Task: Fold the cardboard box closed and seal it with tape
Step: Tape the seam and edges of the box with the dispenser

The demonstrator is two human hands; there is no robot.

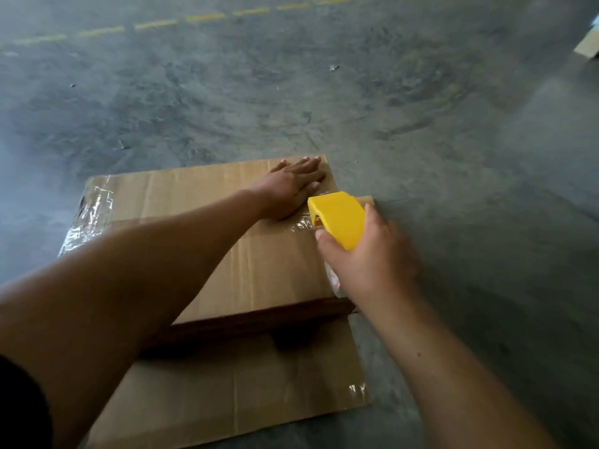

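Grey concrete floor (324, 92), scuffed, with a dashed yellow line (204, 17) far off; on it lies your cardboard box (259, 260). Your left hand (291, 189) presses flat and open on its top. Your right hand (366, 254) grips the yellow tape dispenser (337, 218) at the box's right edge, over clear tape (301, 223).

A worn grey concrete floor (324, 102) fills the scene, mottled with darker scuffs and swirls. A dashed yellow line (204, 17) runs across its far side, rising toward the right. Small pale scraps (334, 67) lie scattered on the surface. At the far right edge, a corner of cardboard (588, 45) shows, well apart.
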